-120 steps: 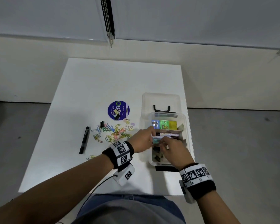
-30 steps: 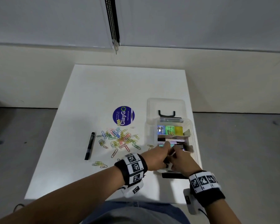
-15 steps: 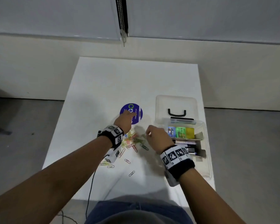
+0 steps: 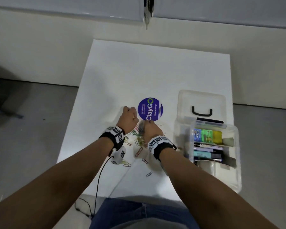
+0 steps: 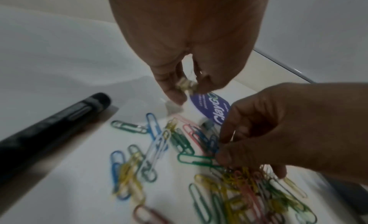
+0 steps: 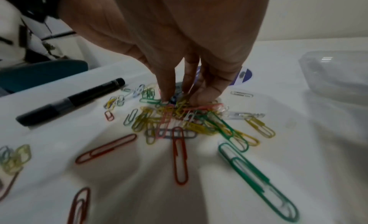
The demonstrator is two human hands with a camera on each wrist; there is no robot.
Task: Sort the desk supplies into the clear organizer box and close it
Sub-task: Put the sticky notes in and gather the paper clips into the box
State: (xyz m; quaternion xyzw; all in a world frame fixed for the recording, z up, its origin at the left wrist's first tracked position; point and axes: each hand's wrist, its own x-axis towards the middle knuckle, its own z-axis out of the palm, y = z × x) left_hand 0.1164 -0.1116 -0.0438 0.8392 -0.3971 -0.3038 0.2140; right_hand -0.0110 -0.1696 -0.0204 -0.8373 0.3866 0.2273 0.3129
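Note:
Coloured paper clips (image 6: 179, 115) lie heaped on the white table (image 4: 155, 66), also in the left wrist view (image 5: 239, 185). My right hand (image 6: 177, 99) reaches down into the heap, thumb and fingertips pinching several clips. My left hand (image 5: 187, 88), just left of the right hand (image 4: 147, 128), pinches a small yellowish clip (image 5: 186, 85) above the table. The clear organizer box (image 4: 236, 162) stands open at the right, with markers and coloured blocks inside. A black marker (image 6: 69, 101) lies left of the heap.
A round purple ClayGo sticker (image 4: 150, 109) lies just beyond the hands. The box's open lid (image 4: 201, 100) with a black handle lies flat behind the box. Loose clips (image 4: 149, 174) are scattered toward the table's near edge. A cable (image 4: 97, 179) hangs from my left wrist.
Both hands left the box and moved left to the paper clips. The left hand took the small yellowish clip off the purple sticker; the right hand dropped into the heap.

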